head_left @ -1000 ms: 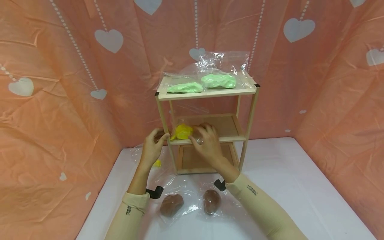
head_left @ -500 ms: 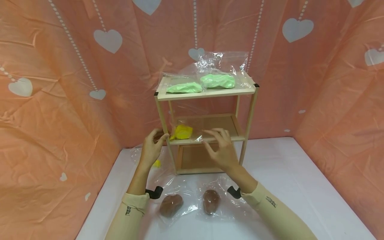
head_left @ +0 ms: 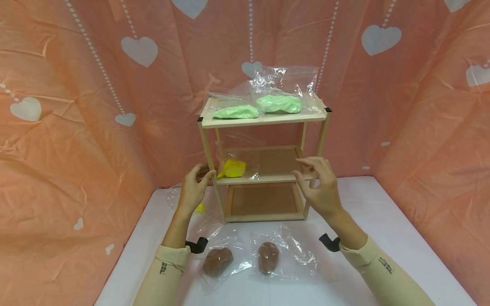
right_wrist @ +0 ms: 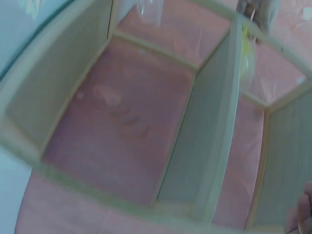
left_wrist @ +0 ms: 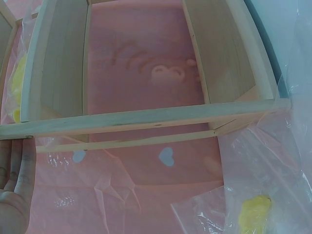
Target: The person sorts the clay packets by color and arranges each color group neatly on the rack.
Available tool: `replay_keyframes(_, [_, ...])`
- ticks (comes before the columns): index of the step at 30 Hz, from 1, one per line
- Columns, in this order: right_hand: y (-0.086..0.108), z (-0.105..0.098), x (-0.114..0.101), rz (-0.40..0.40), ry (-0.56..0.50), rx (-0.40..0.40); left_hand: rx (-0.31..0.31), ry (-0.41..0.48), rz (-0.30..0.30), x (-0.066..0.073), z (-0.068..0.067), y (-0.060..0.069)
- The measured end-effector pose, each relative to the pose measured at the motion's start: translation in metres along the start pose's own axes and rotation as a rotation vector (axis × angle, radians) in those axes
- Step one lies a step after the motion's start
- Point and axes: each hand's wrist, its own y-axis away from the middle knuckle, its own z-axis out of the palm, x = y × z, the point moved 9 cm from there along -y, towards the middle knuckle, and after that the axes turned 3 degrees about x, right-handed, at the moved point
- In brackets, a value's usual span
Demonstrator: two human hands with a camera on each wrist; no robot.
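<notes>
At the wooden rack [head_left: 264, 124], my left hand [head_left: 194, 190] grips the left front post at middle-shelf height; in the left wrist view its fingers [left_wrist: 17, 170] lie against that post. Beside it, on the middle shelf's left side, sits a yellow lump [head_left: 234, 168] in a clear bag, also visible in the right wrist view as a yellow patch [right_wrist: 247, 51]. My right hand [head_left: 323, 189] is held in front of the right front post with thumb and fingers apart, holding nothing. Part of it [right_wrist: 303, 217] shows at the right wrist view's lower corner.
Two bagged pale green lumps [head_left: 278, 103] lie on the top shelf. Bagged brown lumps [head_left: 218, 261] [head_left: 268, 257] rest on the white table [head_left: 356, 221] before the rack. Another bagged yellow lump [head_left: 200, 208] is left of it. A pink curtain [head_left: 344, 85] stands behind.
My right hand has moved away from the yellow lump's bag, rightward to the right front post, and its fingers have parted. My left hand has stayed at the left post.
</notes>
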Motion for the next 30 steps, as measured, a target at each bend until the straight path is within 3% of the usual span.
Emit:
replay_keyframes(5, [-0.012,-0.026,0.011,-0.011,0.003,0.06,-0.002,0.01,0.006,0.0,0.0,0.0])
replay_keyframes(12, [-0.029,-0.047,0.014,0.082,-0.031,0.104,0.012,0.014,0.011,0.001,-0.001,0.0])
replay_keyframes(15, [-0.032,-0.05,0.02,0.093,-0.047,0.087,0.015,0.015,0.018,0.0,0.0,0.0])
replay_keyframes(22, [-0.032,-0.049,0.057,0.168,-0.105,-0.002,0.017,0.014,0.025,-0.001,0.001,0.001])
replay_keyframes(30, [-0.032,-0.036,0.071,0.272,-0.157,-0.083,0.005,0.007,0.021,-0.001,0.0,0.0])
